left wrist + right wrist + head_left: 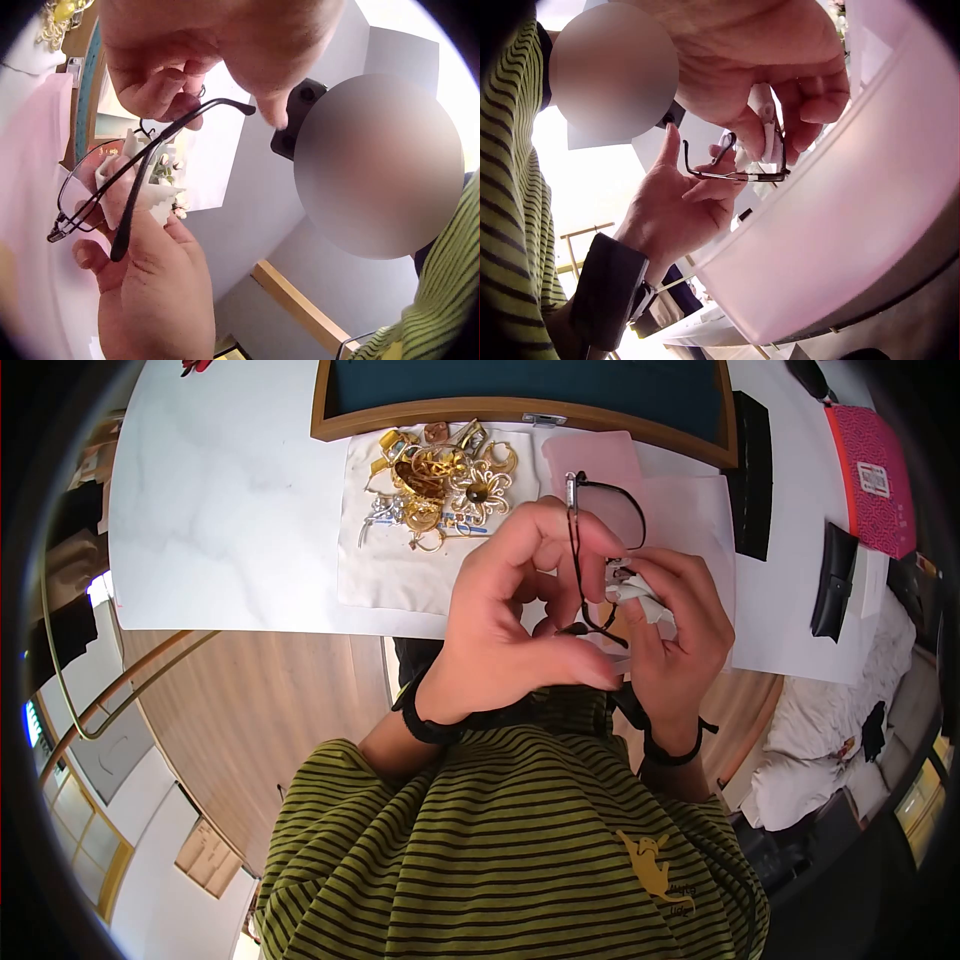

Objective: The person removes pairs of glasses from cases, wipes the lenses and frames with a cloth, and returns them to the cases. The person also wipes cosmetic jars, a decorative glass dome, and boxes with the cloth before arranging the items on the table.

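Dark thin-framed eyeglasses are up in front of the chest, between both hands. My left hand grips the frame with curled fingers, its thumb held apart from them. On the other side, my right hand pinches a crumpled white cloth against a lens. The left wrist view shows the folded-out temples crossing in front of the right hand. In the right wrist view, the frame spans from one hand to the other. Fingers hide part of the lenses.
Gold and silver jewelry lies heaped on a white cloth at the table's middle. Behind stands a wooden case with dark lining. Pink translucent sheets lie under the hands. At right are a pink pouch and a black case.
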The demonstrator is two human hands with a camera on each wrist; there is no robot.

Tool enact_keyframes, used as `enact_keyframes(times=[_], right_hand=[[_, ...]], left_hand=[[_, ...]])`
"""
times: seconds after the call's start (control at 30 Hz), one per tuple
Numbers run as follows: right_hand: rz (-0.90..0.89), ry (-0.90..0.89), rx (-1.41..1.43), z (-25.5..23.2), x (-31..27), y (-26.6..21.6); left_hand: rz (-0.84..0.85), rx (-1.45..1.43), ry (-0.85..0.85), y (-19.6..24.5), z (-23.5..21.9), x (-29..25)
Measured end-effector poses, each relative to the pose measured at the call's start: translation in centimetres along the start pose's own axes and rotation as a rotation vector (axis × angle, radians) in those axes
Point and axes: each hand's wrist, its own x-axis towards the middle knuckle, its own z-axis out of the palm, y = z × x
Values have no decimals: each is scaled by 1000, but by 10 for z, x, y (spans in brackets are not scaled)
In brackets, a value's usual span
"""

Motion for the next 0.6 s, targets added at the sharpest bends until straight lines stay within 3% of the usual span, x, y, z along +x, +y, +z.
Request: enact_keyframes(times=[0.03, 0.1, 0.13, 0.4, 0.57, 0.6], right_hand=[[0, 1, 0, 0, 0, 0], [32, -12, 17, -1, -1, -1], [33, -12, 17, 0, -1, 0], [13, -8, 14, -2, -3, -3], [47, 23, 37, -3, -3, -3], [39, 33, 31, -3, -3, -3]], left_hand=[[0, 0, -1, 2, 2, -1], [-123, 286, 74, 4, 3, -2], [-106, 255, 168, 2, 8, -2], [-63, 516, 297, -7, 2, -4], [-241, 524, 184, -1, 5, -9], [-306, 462, 255, -1, 10, -8]])
